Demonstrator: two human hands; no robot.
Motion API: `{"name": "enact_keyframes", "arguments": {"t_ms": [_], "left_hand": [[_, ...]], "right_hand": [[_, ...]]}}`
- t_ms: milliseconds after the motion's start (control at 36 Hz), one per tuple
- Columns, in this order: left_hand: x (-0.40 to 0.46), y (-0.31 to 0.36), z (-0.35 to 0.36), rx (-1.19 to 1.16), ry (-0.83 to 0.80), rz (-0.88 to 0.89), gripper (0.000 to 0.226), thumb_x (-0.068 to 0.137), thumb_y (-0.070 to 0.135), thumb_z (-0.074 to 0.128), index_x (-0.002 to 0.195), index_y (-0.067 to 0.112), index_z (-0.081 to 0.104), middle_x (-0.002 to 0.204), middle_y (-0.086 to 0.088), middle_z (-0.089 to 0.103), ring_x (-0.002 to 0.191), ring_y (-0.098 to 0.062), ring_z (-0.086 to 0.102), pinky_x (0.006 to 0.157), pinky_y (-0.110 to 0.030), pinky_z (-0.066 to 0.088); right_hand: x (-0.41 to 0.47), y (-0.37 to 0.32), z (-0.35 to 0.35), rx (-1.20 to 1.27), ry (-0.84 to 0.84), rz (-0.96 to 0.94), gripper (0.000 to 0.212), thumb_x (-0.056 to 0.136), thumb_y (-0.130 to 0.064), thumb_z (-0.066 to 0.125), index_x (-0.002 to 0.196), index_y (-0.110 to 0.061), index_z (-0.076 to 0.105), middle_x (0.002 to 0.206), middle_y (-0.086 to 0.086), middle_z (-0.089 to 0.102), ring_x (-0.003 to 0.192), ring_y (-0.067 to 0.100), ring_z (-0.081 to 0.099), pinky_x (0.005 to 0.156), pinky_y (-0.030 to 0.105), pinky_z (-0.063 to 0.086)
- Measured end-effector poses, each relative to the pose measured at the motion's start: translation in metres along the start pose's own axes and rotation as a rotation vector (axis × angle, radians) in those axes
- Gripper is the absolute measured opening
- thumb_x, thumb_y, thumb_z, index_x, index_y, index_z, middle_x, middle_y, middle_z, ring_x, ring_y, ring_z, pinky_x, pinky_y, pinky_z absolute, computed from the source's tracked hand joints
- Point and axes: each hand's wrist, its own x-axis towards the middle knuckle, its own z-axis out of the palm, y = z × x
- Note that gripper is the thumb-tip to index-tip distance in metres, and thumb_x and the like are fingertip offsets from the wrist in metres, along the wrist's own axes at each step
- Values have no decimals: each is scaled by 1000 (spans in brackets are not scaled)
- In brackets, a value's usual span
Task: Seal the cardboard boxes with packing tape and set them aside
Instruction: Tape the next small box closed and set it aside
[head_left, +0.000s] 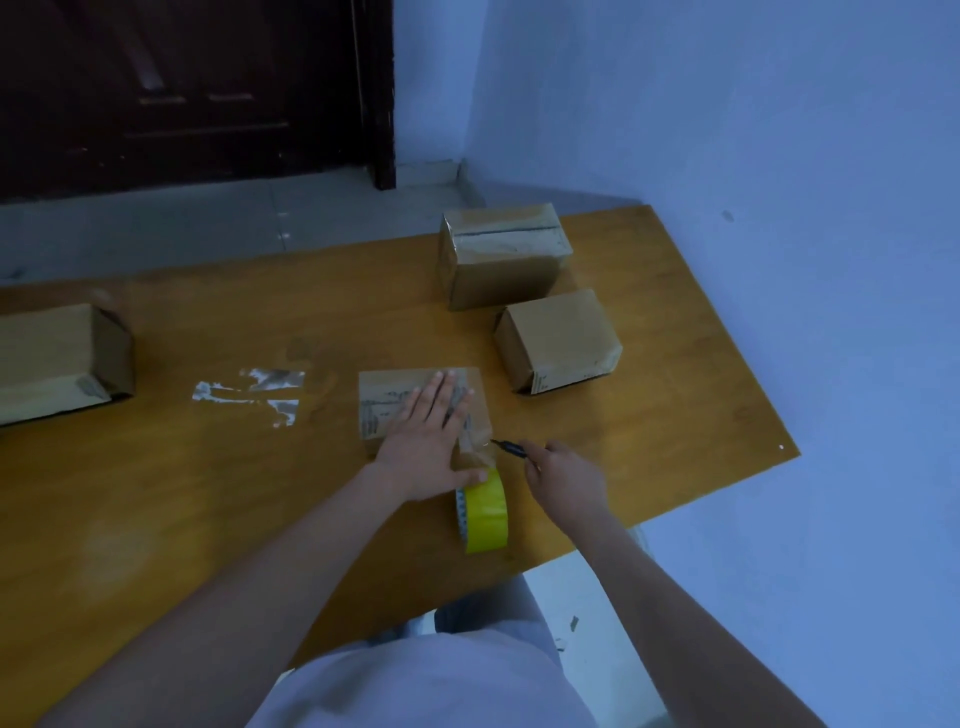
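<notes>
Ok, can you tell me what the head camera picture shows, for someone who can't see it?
A person's left hand presses flat on a small cardboard box on a wooden table, while the right hand holds a small dark cutter at the tape running to a yellow tape roll. Three more boxes sit farther back and left.

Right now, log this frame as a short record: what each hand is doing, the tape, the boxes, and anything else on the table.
left hand: fingers straight, pressing flat on top of the small box
right hand: gripping a small dark cutter, tip aimed at the tape strip at the box's near right corner
tape roll: yellow, on edge just nearer than the small box
other boxes: two at far right, one at left edge
table: wooden, with tape scraps stuck left of centre
</notes>
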Motion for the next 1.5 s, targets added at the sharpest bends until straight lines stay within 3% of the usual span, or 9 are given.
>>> {"name": "enact_keyframes", "arguments": {"t_ms": [306, 389, 472, 556, 833, 944, 1083, 1389, 1500], "left_hand": [[1, -1, 1, -6, 7, 4, 105, 81, 81, 27, 148, 17, -23, 153, -10, -33, 140, -24, -33, 113, -39, -17], [2, -1, 2, -12, 12, 8, 105, 81, 81, 26, 148, 17, -23, 153, -10, -33, 140, -24, -33, 113, -38, -17], [2, -1, 3, -23, 28, 10, 105, 82, 80, 27, 148, 17, -23, 153, -10, -33, 140, -24, -32, 114, -38, -17], [1, 0, 4, -55, 48, 12, 101, 85, 76, 30, 149, 17, -20, 154, -9, -32, 140, -23, -32, 113, -37, -18], [6, 8, 9, -175, 272, -105, 58, 101, 50, 23, 153, 29, 8, 161, 5, -6, 146, -10, -11, 116, -29, -7], [10, 3, 11, -142, 294, -129, 56, 101, 48, 27, 152, 27, 18, 160, 3, 6, 148, -13, -1, 117, -31, 0], [13, -4, 17, -66, 311, -85, 56, 92, 44, 31, 129, 15, 60, 137, -9, 55, 128, -26, 51, 103, -37, 25], [11, -20, 15, -19, 345, 44, 55, 89, 42, 40, 133, 13, 55, 136, -12, 55, 126, -28, 52, 103, -37, 25], [2, -31, 15, -225, 336, 118, 75, 91, 38, 61, 150, 23, 18, 155, 1, 28, 143, -10, 14, 117, -35, 12]], "right_hand": [[9, 2, 33, 223, -46, 418, 27, 95, -27, 47, 119, -16, 50, 122, 3, 45, 115, 25, 44, 92, 40, 41], [11, -13, 26, 725, 67, 327, 26, 92, -22, 56, 115, -10, 60, 109, 3, 51, 108, 25, 52, 94, 41, 44], [7, -29, 13, 1279, -226, 326, 22, 93, -20, 56, 109, -7, 65, 107, 5, 62, 107, 21, 57, 95, 35, 43], [4, -32, 13, 1424, -408, 317, 22, 92, -22, 57, 106, -11, 69, 107, 5, 67, 107, 20, 60, 97, 35, 43], [-2, -33, 6, 1421, -324, 294, 17, 91, -16, 59, 103, -13, 71, 103, -2, 71, 103, 12, 63, 97, 31, 45], [-10, -32, 7, 1384, -314, 293, 16, 90, -15, 61, 102, -14, 72, 102, -4, 70, 94, 1, 62, 84, 16, 46], [-20, -33, 12, 1438, -235, 347, 15, 90, -11, 61, 100, -12, 72, 101, -3, 70, 91, 0, 62, 77, 11, 46], [-17, -35, 7, 1444, -217, 353, 16, 90, -10, 60, 101, -10, 72, 99, -4, 70, 95, 6, 61, 84, 17, 46], [-17, -32, 7, 1446, -214, 342, 15, 90, -11, 61, 95, -16, 73, 97, -5, 71, 95, 9, 62, 89, 26, 47]]}}
